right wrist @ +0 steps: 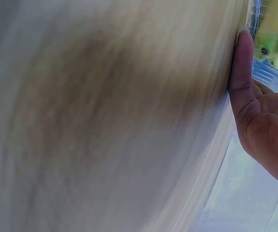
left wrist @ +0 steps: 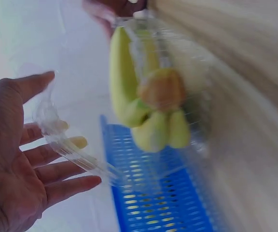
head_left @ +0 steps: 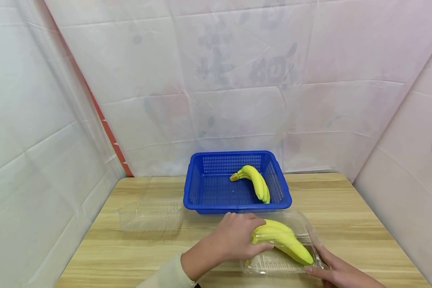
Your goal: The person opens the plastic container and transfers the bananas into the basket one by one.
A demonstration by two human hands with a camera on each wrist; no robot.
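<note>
Left hand (head_left: 234, 240) is resting over the stem end of a banana bunch (head_left: 282, 240), fingers spread and relaxed, not clamping; the left wrist view shows them straight. The bunch is lying in a clear plastic clamshell container (head_left: 273, 262) on the wooden table (head_left: 363, 224), just in front of the blue basket (head_left: 201, 188). Right hand (head_left: 340, 272) is touching the clamshell's near right corner, fingers extended, gripping nothing. A second banana bunch (head_left: 253, 180) is sitting in the basket. Another clear tray (head_left: 149, 214) is lying left of the basket.

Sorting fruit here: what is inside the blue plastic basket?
One yellow banana bunch lies inside the blue plastic basket. Its near wall hides part of the floor.
</note>
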